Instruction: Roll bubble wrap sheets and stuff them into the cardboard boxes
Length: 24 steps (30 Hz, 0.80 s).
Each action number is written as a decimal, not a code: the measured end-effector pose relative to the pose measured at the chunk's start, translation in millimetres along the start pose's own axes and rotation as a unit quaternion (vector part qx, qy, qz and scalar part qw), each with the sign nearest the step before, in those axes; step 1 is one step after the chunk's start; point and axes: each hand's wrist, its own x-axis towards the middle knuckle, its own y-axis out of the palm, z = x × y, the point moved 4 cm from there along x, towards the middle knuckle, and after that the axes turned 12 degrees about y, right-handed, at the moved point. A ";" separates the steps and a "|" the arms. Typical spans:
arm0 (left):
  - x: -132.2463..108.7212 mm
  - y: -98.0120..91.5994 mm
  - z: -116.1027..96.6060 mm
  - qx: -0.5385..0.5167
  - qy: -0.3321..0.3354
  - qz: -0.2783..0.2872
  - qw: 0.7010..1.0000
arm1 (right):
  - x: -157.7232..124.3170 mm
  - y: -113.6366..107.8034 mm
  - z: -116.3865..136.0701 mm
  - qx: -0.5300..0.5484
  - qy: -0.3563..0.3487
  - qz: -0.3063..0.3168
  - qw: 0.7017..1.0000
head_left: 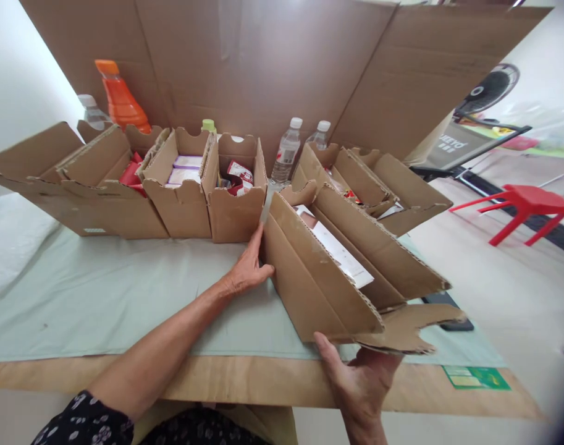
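Observation:
A cardboard box [304,278] with an open top sits at an angle on the right part of the cloth, white flat packages [341,253] inside it. Its front flap [416,327] is folded outward over the table's near edge. My left hand [251,266] grips the box's far left corner, thumb on the side wall and fingers along the edge. At the near end, my right hand [362,377] holds the box from below, the thumb against its lower edge and the other fingers partly hidden under the flap.
Several cardboard boxes [186,210] holding packets line the back, with more boxes [365,179] at right. Behind them stand clear bottles [286,151], an orange bottle [122,99] and a tall cardboard panel [263,68]. A phone [455,318] and green card [477,377] lie right.

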 end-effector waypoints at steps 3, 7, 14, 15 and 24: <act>-7.9 6.2 0.9 0.036 0.003 -0.011 0.999 | -9.0 12.1 4.2 -0.005 0.008 -0.018 1.000; -14.3 12.7 0.6 0.077 0.021 -0.022 0.997 | -17.0 22.0 3.4 -0.020 -0.014 -0.043 0.999; -19.9 18.8 10.1 0.105 0.020 -0.039 0.994 | -2.5 53.5 23.0 -0.039 -0.054 -0.043 0.997; -20.2 18.5 10.9 0.107 0.016 -0.041 0.993 | 1.8 60.6 26.2 -0.034 -0.054 -0.033 0.997; -19.6 10.0 11.6 0.112 -0.025 -0.063 0.991 | -1.3 59.0 34.2 -0.050 -0.047 0.073 0.995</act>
